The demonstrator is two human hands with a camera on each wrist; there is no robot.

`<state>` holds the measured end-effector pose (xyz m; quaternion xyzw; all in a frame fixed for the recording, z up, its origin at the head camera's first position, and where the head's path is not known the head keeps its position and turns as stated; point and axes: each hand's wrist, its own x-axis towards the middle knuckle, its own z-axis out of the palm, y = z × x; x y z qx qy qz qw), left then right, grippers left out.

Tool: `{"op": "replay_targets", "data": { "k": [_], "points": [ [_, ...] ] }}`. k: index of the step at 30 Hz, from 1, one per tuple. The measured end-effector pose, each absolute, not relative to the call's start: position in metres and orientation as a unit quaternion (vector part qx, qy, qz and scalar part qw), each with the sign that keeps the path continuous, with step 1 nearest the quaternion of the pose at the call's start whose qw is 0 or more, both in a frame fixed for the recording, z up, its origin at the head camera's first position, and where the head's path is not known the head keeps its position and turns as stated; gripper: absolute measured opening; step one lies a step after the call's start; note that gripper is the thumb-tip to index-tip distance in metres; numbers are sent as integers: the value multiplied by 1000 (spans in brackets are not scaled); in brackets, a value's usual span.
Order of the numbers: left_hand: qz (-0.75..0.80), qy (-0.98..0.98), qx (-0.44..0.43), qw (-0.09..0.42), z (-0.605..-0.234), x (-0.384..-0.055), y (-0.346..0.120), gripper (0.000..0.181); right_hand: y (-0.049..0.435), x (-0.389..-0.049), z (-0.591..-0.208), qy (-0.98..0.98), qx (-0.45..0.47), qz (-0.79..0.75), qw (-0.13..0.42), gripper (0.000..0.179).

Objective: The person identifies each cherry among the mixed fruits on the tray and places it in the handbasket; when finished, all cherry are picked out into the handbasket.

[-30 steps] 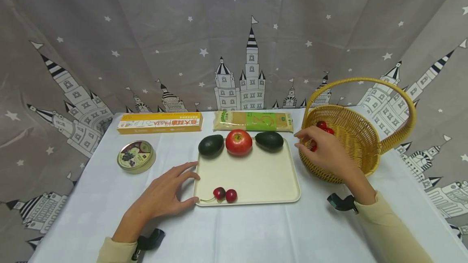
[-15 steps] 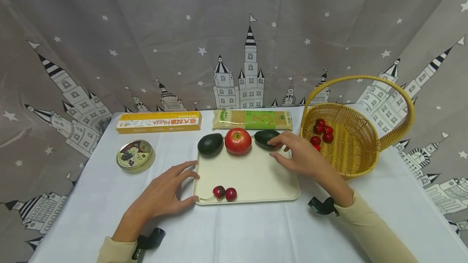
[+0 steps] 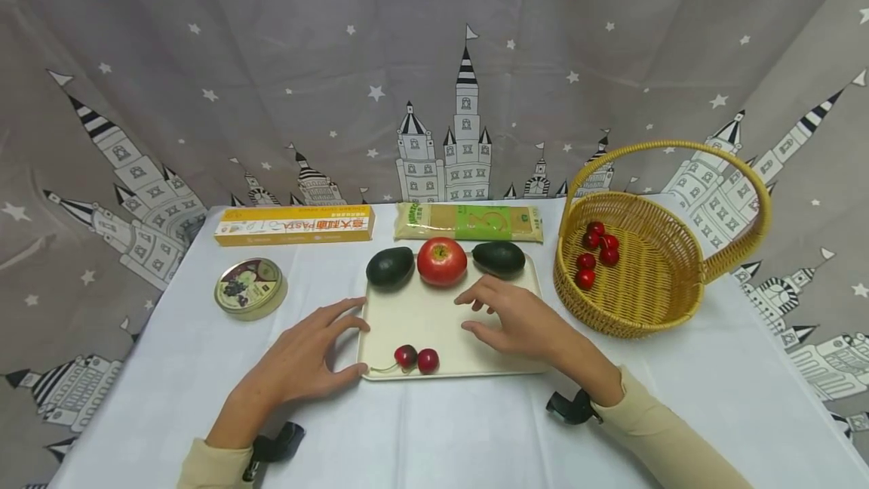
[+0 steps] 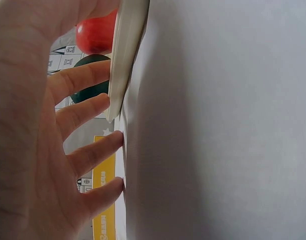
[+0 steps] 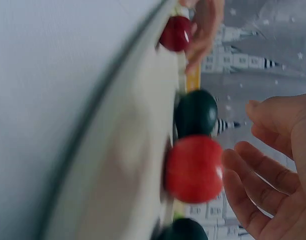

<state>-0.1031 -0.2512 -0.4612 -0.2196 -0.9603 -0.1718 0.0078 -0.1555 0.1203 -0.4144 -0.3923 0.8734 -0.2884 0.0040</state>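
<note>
My left hand (image 3: pixel 305 357) touches the left edge of a cream tray (image 3: pixel 462 330), its fingers spread along the rim in the left wrist view. Over the tray's right half hovers my right hand (image 3: pixel 519 319), holding nothing, fingers loosely bent. Two dark red cherries (image 3: pixel 428 361) with stems lie at the tray's near left. Along its far edge sit a red tomato-like fruit (image 3: pixel 442 262) and, on either side of it, a dark green avocado (image 3: pixel 390 268) and another avocado (image 3: pixel 498 258). Several red cherries (image 3: pixel 609 255) lie inside a yellow wicker basket (image 3: pixel 631 327) to the right.
A yellow pasta box (image 3: pixel 295 225) and a green-and-tan noodle packet (image 3: pixel 468 222) lie behind the tray. A round tin (image 3: pixel 250 288) stands at the left. The basket's tall handle (image 3: pixel 679 146) arches up. Behind the white-covered table hangs a grey castle-print curtain (image 3: pixel 305 59).
My right hand has moved left from over the basket to above the tray, uncovering the cherries in the basket. The left hand has stayed at the tray's edge.
</note>
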Motion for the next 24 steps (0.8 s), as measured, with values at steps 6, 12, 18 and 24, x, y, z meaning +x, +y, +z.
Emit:
{"op": "replay_targets", "data": {
  "k": [6,12,18,24],
  "points": [
    [-173,-960,-219,9,-460,-103,-252,47,106,-146,-424,852,-429,-299,6,33],
    [-172,-959,-224,13,-461,-104,-253,48,91,-136,-436,845,-450,-290,5,34],
    [-174,-958,-229,16,-462,-104,-253,48,81,-125,-443,854,-441,-275,27,34],
    [-173,-958,-228,13,-462,-103,-253,48,76,-119,-444,861,-434,-262,48,34]
  ]
}}
